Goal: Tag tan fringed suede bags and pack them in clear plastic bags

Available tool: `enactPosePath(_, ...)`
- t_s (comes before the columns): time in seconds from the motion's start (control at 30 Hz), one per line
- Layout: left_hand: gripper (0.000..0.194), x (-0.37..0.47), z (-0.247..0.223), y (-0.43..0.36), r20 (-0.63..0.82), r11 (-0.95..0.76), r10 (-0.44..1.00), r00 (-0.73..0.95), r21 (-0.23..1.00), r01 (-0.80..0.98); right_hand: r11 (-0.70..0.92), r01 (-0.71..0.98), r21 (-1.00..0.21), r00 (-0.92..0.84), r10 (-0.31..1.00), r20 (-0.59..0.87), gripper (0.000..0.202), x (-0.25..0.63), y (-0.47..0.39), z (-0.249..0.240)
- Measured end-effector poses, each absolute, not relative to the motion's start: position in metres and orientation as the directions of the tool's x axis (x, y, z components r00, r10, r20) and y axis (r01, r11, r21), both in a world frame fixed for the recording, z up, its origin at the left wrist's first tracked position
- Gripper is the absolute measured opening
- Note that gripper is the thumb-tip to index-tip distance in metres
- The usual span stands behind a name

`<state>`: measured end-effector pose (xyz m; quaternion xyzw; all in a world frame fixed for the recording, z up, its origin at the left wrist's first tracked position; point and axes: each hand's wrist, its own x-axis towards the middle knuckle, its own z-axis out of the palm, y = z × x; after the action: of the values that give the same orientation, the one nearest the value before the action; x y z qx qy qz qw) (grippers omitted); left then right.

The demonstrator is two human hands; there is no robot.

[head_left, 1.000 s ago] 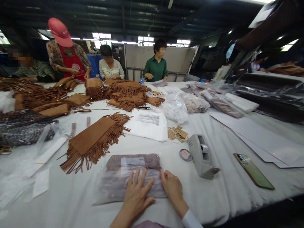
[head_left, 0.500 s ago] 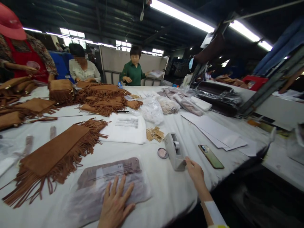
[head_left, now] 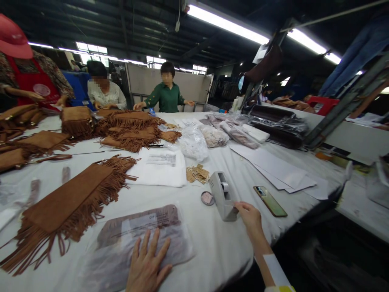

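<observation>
White cloth: covers the table (head_left: 212, 243) from the near edge to the far edge.
Left hand: the left hand (head_left: 147, 265) lies flat, fingers spread wide, palm down on the clear plastic bag (head_left: 136, 243) at the near edge; it grips nothing.
Bagged item: the bag holds a folded mauve-grey piece with a white label on top; it lies flat, directly under and ahead of the left hand.
Right hand: the right hand (head_left: 251, 217) reaches to the right of the bag, fingertips at the front lip of the tape dispenser (head_left: 223, 194); whether tape is pinched between the fingers cannot be told.
Tape dispenser: grey, upright, standing near the near edge toward the right, well apart from the bag.
Small round disc: the disc (head_left: 208, 198) lies just beside the dispenser, on its left.
Phone: the phone (head_left: 270, 200) lies flat to the right of the dispenser, close to the right edge.
Fringed suede piece: the brown fringed piece (head_left: 69, 202) lies left of the bag, toward the left edge.
Paper tags: the tags (head_left: 197, 173) sit beyond the dispenser, mid-table.
Far edge: a person in a green shirt (head_left: 166, 97) stands there, behind a heap of fringed pieces (head_left: 130, 127).
</observation>
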<state>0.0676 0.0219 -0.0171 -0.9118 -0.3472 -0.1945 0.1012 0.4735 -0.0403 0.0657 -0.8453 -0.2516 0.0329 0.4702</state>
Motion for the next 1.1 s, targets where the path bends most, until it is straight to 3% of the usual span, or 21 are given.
enactPosePath(0.13,0.064,0.067,-0.019,0.022,0.430,-0.739,0.593,0.681,-0.047,0.672,-0.412,0.344,-0.844,0.903,0.392,0.177,0.044,0.454,-0.069,0.062)
enactPosePath(0.33,0.064,0.067,-0.016,0.020,0.400,-0.738,0.609,0.685,-0.030,0.674,-0.363,0.229,-0.903,0.870,0.493,0.022,0.046,0.431,-0.089,0.046)
enactPosePath(0.5,0.064,0.066,-0.015,0.020,0.403,-0.747,0.599,0.692,-0.028,0.664,-0.352,0.196,-0.915,0.873,0.487,0.000,0.054,0.434,-0.080,0.035)
enactPosePath(0.83,0.064,0.065,-0.006,0.021,0.396,-0.745,0.622,0.676,0.032,0.666,-0.518,0.217,-0.828,0.870,0.488,-0.077,0.046,0.434,-0.094,0.017)
enactPosePath(0.93,0.061,0.065,-0.001,0.021,0.397,-0.739,0.639,0.659,0.079,0.669,-0.557,0.335,-0.760,0.824,0.564,-0.050,0.045,0.422,-0.093,0.032)
enactPosePath(1.0,0.061,0.065,0.001,0.022,0.394,-0.732,0.651,0.649,0.096,0.675,-0.515,0.502,-0.695,0.722,0.692,0.009,0.043,0.405,-0.081,0.057)
enactPosePath(1.1,0.060,0.064,0.003,0.022,0.388,-0.731,0.653,0.650,0.099,0.676,-0.222,0.716,-0.661,0.320,0.947,0.028,0.035,0.367,-0.054,0.108)
